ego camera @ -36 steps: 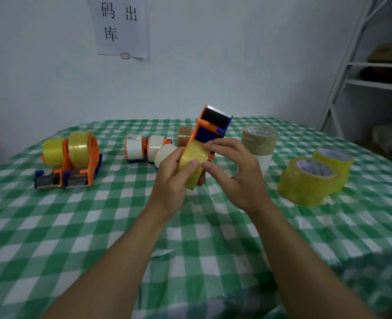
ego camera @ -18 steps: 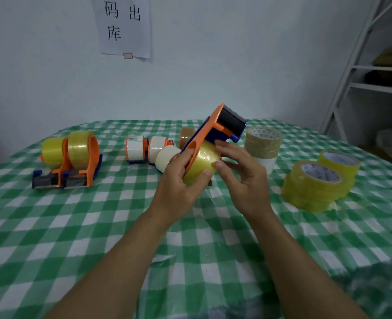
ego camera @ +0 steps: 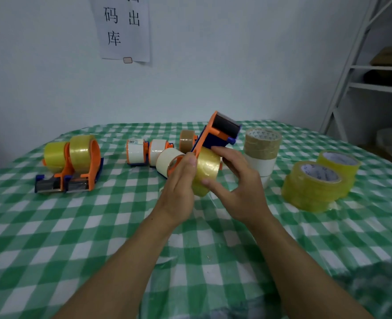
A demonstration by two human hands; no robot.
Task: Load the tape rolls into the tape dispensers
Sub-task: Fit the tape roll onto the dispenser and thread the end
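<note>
Yellow roll (ego camera: 207,168) looks nearly seated in the orange dispenser (ego camera: 213,134), now tipped toward the brown stack (ego camera: 262,143); left hand (ego camera: 179,187) grips dispenser, right hand (ego camera: 242,188) pinches roll.

A white paper sheet (ego camera: 123,31) stuck on the wall (ego camera: 213,72) bears large dark Chinese characters: 码 at the left, 出 at the right, and 库 below 码. Above them the lower strokes of another row are cut off by the top edge and cannot be read. The inner cores of the brown tape roll (ego camera: 263,145) and the nearest yellow tape roll (ego camera: 314,188) carry blue print, too small to read. A small label on a white tape roll (ego camera: 135,151) is likewise illegible
</note>
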